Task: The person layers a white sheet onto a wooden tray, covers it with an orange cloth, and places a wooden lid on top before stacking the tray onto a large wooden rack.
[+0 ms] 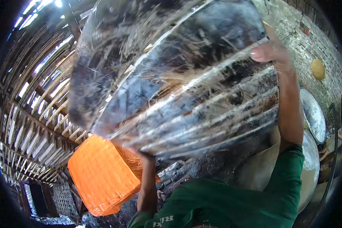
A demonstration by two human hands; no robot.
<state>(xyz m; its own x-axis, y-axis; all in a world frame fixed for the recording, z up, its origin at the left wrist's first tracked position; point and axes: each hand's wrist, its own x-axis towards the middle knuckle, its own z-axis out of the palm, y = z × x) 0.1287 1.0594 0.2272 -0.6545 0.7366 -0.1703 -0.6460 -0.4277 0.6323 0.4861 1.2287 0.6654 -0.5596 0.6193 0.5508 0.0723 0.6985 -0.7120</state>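
Observation:
Raised in front of me is a large, worn panel (195,89), dark and stained, with pale slats or ribs across it and loose straw-like bits on its face. Motion blurs parts of it. My right hand (271,51) grips its upper right edge, thumb laid over the face. At the lower edge my left hand (140,152) holds the panel too, most of its fingers hidden or smeared. Just beside my left forearm sits a bulky orange block-shaped bundle (102,174) with a shiny, creased surface; the panel hides its top corner.
A slatted wooden wall (45,110) lets light in on the left. To the right are a round metal pan (313,114), a large round vessel (309,167) and a brick wall (292,26) with a yellowish round object (317,69) against it. The dark ground (216,167) looks uneven.

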